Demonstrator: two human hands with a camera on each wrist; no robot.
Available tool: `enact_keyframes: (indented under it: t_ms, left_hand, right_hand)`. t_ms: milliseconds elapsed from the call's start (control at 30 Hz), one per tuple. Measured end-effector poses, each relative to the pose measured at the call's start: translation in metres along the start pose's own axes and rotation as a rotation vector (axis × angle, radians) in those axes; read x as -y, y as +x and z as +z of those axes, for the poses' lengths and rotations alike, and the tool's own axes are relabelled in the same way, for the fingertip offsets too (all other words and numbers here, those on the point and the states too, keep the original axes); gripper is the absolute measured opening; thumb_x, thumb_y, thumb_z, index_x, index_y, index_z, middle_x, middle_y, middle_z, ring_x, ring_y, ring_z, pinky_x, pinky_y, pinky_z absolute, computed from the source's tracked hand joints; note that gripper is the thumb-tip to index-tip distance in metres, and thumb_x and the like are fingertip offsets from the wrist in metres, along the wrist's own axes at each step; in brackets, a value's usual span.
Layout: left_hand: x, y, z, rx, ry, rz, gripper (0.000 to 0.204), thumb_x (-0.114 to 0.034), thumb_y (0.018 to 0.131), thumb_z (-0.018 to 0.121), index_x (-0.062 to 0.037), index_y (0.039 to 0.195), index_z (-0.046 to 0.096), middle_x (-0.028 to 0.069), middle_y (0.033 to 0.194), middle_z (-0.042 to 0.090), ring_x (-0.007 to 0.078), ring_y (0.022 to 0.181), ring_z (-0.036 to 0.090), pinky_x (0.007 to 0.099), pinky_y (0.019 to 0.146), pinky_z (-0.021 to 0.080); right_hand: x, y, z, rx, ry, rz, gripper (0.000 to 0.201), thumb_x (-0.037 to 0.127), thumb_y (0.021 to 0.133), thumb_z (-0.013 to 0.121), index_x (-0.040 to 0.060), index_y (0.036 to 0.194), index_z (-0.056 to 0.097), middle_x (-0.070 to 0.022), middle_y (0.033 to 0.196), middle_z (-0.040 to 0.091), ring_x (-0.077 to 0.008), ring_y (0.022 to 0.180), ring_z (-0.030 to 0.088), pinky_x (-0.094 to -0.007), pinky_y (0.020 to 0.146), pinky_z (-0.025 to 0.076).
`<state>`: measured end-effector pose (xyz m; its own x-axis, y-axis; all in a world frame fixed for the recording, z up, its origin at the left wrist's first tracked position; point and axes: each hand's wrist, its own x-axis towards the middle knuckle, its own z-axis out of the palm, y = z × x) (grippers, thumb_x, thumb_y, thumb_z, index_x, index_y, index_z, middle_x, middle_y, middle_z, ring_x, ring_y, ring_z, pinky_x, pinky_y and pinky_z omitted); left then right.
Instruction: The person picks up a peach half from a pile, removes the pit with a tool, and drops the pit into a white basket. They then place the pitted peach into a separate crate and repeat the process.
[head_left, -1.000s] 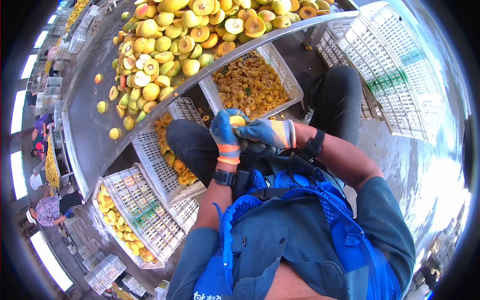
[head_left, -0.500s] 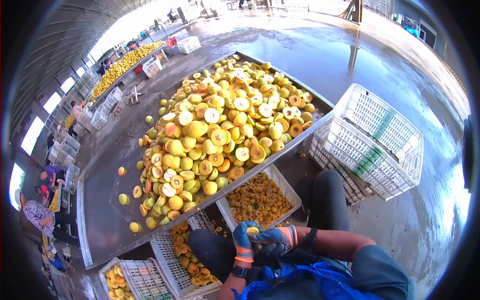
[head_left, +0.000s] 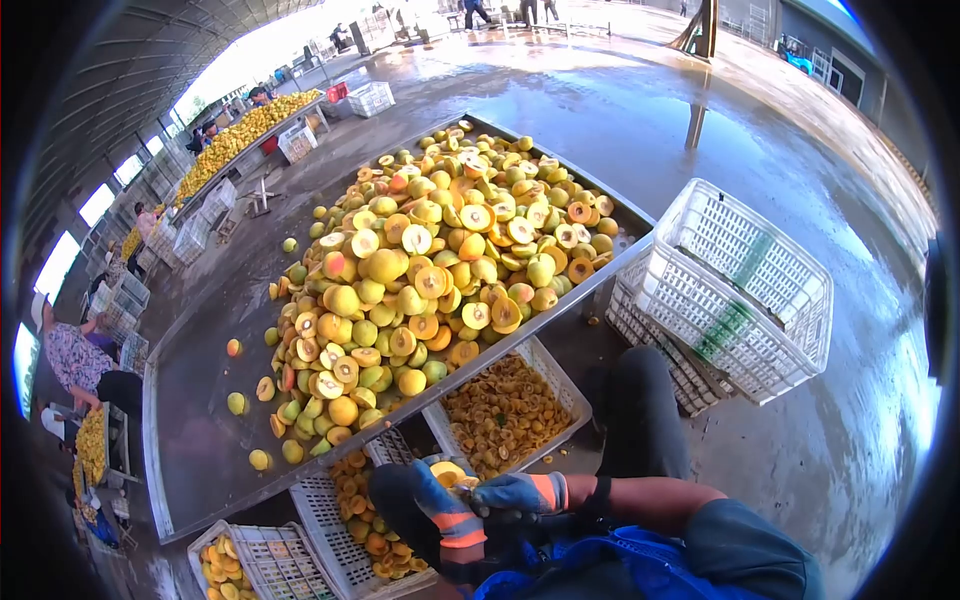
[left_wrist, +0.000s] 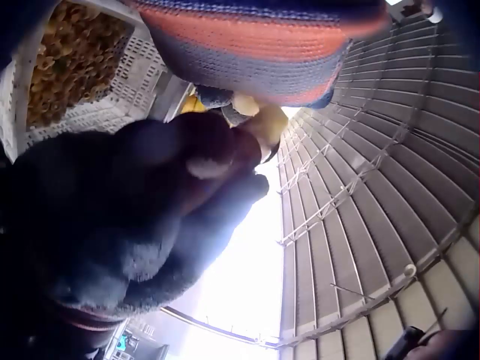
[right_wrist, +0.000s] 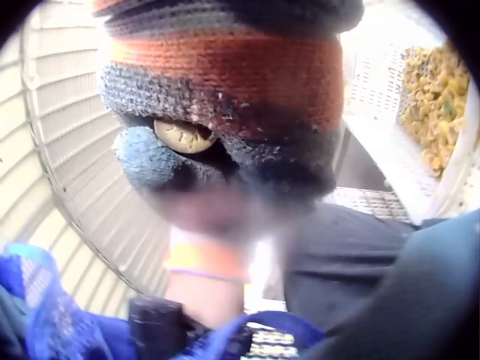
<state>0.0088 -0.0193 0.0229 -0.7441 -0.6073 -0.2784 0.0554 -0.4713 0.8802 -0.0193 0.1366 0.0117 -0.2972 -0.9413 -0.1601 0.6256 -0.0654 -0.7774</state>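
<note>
Yellow stone-fruit half gripped above the lap, just below the rimmed metal table.
Its cut face is rounded and golden; the left hand curls its fingers round it; the right hand meets it, fingers curled round a beige, round-ended object; a white crate of small orange-brown pieces sits beyond; green-yellow fruit, many halved, heaps the dull grey tabletop; around lie wet, reflective floor and a ribbed, arched roof.
</note>
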Motion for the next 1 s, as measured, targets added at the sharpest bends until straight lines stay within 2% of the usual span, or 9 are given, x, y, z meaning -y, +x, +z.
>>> enact_keyframes:
  t_ms: [33, 133, 233, 300, 367, 467, 567, 800, 1000]
  left_hand:
    - [-0.016, -0.005, 0.002, -0.032, -0.05, 0.057, 0.044, -0.055, 0.105, 0.055, -0.0112, 0.102, 0.058, 0.0068, 0.08, 0.062, 0.0213, 0.066, 0.062, 0.0325, 0.057, 0.053]
    - [-0.038, 0.029, -0.043, -0.119, 0.004, 0.212, 0.039, -0.052, 0.105, 0.056, -0.0142, 0.101, 0.059, 0.0007, 0.078, 0.06, 0.0149, 0.065, 0.06, 0.0281, 0.052, 0.046]
    - [-0.072, 0.065, -0.125, -0.291, 0.066, 0.305, 0.036, -0.047, 0.103, 0.062, -0.0109, 0.107, 0.064, 0.0027, 0.086, 0.067, 0.016, 0.077, 0.068, 0.0292, 0.06, 0.055]
    - [-0.069, 0.092, -0.202, -0.519, 0.395, 0.6, 0.04, -0.039, 0.105, 0.062, 0.0002, 0.11, 0.066, 0.0107, 0.097, 0.068, 0.0214, 0.087, 0.065, 0.0344, 0.074, 0.054]
    - [-0.081, 0.101, -0.259, -0.593, 0.677, 0.604, 0.038, -0.032, 0.102, 0.068, 0.0046, 0.11, 0.07, 0.0102, 0.1, 0.071, 0.0197, 0.087, 0.061, 0.0347, 0.08, 0.051]
    - [-0.056, 0.129, -0.356, -0.439, 1.33, 0.515, 0.032, -0.031, 0.097, 0.075, -0.0003, 0.105, 0.072, 0.0093, 0.088, 0.07, 0.02, 0.08, 0.062, 0.0346, 0.078, 0.052]
    - [-0.069, 0.1, -0.288, -0.439, 1.681, 0.839, 0.025, -0.02, 0.093, 0.076, -0.0013, 0.11, 0.073, 0.0174, 0.1, 0.072, 0.0299, 0.092, 0.068, 0.04, 0.086, 0.054]
    - [-0.066, 0.139, -0.034, 0.278, 1.196, 0.984, 0.032, -0.014, 0.088, 0.079, -0.0029, 0.117, 0.07, 0.0181, 0.109, 0.07, 0.0351, 0.101, 0.068, 0.042, 0.092, 0.053]
    - [-0.005, 0.224, 0.023, 0.454, 1.415, 0.619, 0.052, -0.038, 0.087, 0.078, -0.0059, 0.126, 0.066, 0.0276, 0.117, 0.07, 0.0464, 0.109, 0.065, 0.0493, 0.094, 0.054]
  right_hand:
    - [0.006, -0.003, -0.003, 0.028, 0.07, 0.172, 0.045, 0.056, 0.107, 0.052, 0.0127, 0.101, 0.064, 0.0073, 0.075, 0.053, -0.0025, 0.058, 0.045, -0.0202, 0.051, 0.036]
    - [0.033, -0.013, 0.013, 0.012, 0.038, 0.046, 0.043, 0.053, 0.107, 0.05, 0.013, 0.11, 0.065, 0.0052, 0.075, 0.054, -0.0011, 0.063, 0.048, -0.0193, 0.054, 0.037]
    - [0.057, -0.026, 0.024, -0.384, -0.677, -0.301, 0.04, 0.036, 0.107, 0.056, -0.0003, 0.121, 0.065, -0.0069, 0.092, 0.071, -0.0184, 0.083, 0.066, -0.0372, 0.079, 0.055]
    - [0.037, -0.021, -0.008, -0.584, -0.985, -0.373, 0.038, 0.033, 0.106, 0.057, 0.001, 0.124, 0.065, -0.0165, 0.089, 0.074, -0.0319, 0.079, 0.073, -0.0421, 0.069, 0.057]
    - [0.026, -0.001, -0.049, -0.526, -1.38, 0.253, 0.041, 0.04, 0.105, 0.054, 0.0008, 0.11, 0.066, -0.0261, 0.087, 0.071, -0.0469, 0.084, 0.071, -0.0526, 0.068, 0.055]
    - [0.0, 0.0, -0.063, -0.748, -1.266, 0.247, 0.042, 0.04, 0.103, 0.055, -0.0005, 0.106, 0.065, -0.0289, 0.087, 0.071, -0.0492, 0.085, 0.069, -0.056, 0.075, 0.054]
    - [-0.002, 0.0, -0.062, -0.757, -1.317, 0.245, 0.043, 0.042, 0.103, 0.056, -0.0007, 0.108, 0.064, -0.0283, 0.088, 0.071, -0.0478, 0.085, 0.07, -0.0557, 0.075, 0.054]
    - [-0.023, 0.0, -0.062, -0.717, -1.0, 0.002, 0.034, 0.029, 0.102, 0.067, -0.0039, 0.11, 0.063, -0.0249, 0.09, 0.072, -0.0417, 0.081, 0.071, -0.0461, 0.069, 0.052]
    - [-0.029, -0.017, -0.072, -0.699, -1.143, 0.011, 0.041, 0.041, 0.102, 0.063, 0.0016, 0.111, 0.064, -0.0277, 0.082, 0.068, -0.0485, 0.074, 0.067, -0.0557, 0.062, 0.051]
